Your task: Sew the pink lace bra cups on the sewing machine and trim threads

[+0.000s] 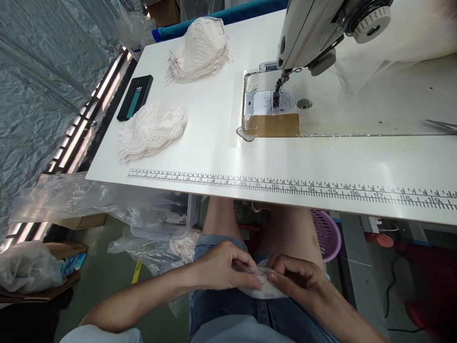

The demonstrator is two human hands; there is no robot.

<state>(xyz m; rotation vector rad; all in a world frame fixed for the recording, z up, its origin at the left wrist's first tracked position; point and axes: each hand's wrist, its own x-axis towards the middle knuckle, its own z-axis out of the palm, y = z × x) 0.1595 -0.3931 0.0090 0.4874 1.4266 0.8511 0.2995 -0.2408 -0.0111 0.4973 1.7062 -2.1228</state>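
Observation:
Over my lap, a small piece of thin white fabric [262,289] is pinched between my two hands. My left hand [230,267] grips its left side with thumb and fingers closed. On the other side my right hand [298,276] holds it between thumb and bent fingers, close to the left fingertips. Part of the fabric is hidden behind the fingers. Beyond it, on the white table [210,147], lie a stack of white lace pieces [152,128] and a stack of cream fabric pieces [202,50] with loose red threads.
A sewing machine [310,35] stands over the table, its needle above a metal plate. A black phone [134,97] lies at the left, scissors [442,125] at the right. A printed ruler [293,186] runs along the front edge. Below are a plastic bin [193,214] and purple basket [330,236].

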